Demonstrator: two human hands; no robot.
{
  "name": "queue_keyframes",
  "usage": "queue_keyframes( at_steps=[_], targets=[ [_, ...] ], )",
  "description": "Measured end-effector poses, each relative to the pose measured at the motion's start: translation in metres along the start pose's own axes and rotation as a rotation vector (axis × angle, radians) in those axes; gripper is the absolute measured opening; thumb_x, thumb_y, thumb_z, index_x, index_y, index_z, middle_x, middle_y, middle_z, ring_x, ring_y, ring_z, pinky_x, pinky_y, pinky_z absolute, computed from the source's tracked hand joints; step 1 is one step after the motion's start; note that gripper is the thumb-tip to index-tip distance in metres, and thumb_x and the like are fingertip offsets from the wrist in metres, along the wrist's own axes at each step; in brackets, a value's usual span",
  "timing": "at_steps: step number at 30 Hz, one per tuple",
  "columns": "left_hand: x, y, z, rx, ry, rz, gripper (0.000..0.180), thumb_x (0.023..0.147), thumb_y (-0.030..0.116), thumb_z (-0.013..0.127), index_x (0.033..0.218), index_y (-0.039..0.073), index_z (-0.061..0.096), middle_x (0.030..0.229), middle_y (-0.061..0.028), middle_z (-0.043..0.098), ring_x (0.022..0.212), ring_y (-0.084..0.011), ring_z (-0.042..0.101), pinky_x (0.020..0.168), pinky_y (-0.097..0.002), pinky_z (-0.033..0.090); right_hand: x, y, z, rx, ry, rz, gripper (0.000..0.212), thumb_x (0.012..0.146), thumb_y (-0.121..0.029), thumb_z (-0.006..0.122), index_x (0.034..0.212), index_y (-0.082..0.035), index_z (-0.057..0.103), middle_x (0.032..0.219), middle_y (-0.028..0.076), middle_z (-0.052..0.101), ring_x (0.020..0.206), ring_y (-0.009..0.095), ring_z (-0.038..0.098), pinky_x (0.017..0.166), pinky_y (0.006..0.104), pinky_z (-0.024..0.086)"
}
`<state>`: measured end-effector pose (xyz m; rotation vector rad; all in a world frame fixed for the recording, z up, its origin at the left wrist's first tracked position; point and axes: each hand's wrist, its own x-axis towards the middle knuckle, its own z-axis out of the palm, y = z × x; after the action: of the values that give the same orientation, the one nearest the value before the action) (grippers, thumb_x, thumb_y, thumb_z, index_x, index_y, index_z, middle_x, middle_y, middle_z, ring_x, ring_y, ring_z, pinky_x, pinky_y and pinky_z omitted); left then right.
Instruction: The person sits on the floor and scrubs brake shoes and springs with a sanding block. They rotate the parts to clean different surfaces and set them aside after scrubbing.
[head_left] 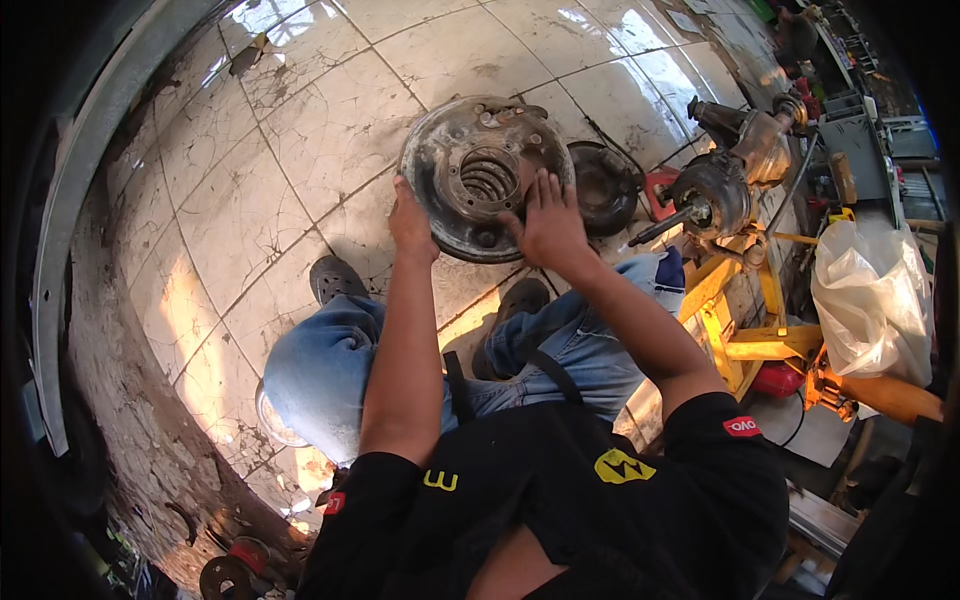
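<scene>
A round, greasy metal brake backing plate (440,190) is in front of my knees, with a large hole in its middle. Through that hole a coil spring (487,178) shows. My left hand (410,222) grips the plate's left rim, its fingers partly hidden behind the edge. On the right side of the plate's face lies my right hand (552,222), fingers stretched out and thumb apart. Just behind it, a dark round metal part (604,188) rests on the floor, partly covered by the plate.
An axle assembly (735,180) sits at the right by a yellow metal stand (745,330). A clear plastic bag (872,290) hangs over an orange jack (880,395). A worn concrete ledge (150,440) runs along the left. Cracked white tiles (300,120) cover the floor.
</scene>
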<state>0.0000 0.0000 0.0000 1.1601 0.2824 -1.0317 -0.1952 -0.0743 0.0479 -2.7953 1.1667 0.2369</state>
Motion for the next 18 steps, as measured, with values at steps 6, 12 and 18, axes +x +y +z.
queue_keyframes(
  at_steps=[6,12,18],
  targets=[
    [-0.018,-0.003,-0.015,-0.016,0.017,-0.040,0.072,0.099,0.057,0.045,0.135,-0.005,0.049,0.124,-0.0180,0.059,0.104,-0.0302,0.063,0.087,-0.0433,0.055,-0.022,-0.016,-0.008,0.094,-0.083,-0.081,0.084,0.099,-0.060,0.028,0.150,0.007,0.023,0.157,0.026,0.022,0.147,0.036,0.020,0.118,0.0527,0.013],
    [-0.019,0.004,0.001,-0.043,-0.014,0.008,0.070,0.100,0.056,0.043,0.134,-0.005,0.050,0.123,-0.0179,0.060,0.103,-0.0305,0.063,0.088,-0.0438,0.055,-0.013,-0.020,0.003,0.048,0.026,-0.082,0.082,0.100,-0.059,0.029,0.149,0.008,0.024,0.156,0.029,0.022,0.146,0.039,0.020,0.118,0.0518,0.016],
    [-0.017,0.002,0.009,-0.113,-0.018,-0.021,0.070,0.100,0.056,0.042,0.133,-0.005,0.050,0.122,-0.0174,0.061,0.103,-0.0297,0.063,0.089,-0.0428,0.054,0.007,-0.015,-0.005,-0.066,-0.034,-0.048,0.084,0.100,-0.060,0.026,0.150,0.007,0.020,0.157,0.028,0.020,0.147,0.040,0.018,0.119,0.0508,0.015]
  ],
)
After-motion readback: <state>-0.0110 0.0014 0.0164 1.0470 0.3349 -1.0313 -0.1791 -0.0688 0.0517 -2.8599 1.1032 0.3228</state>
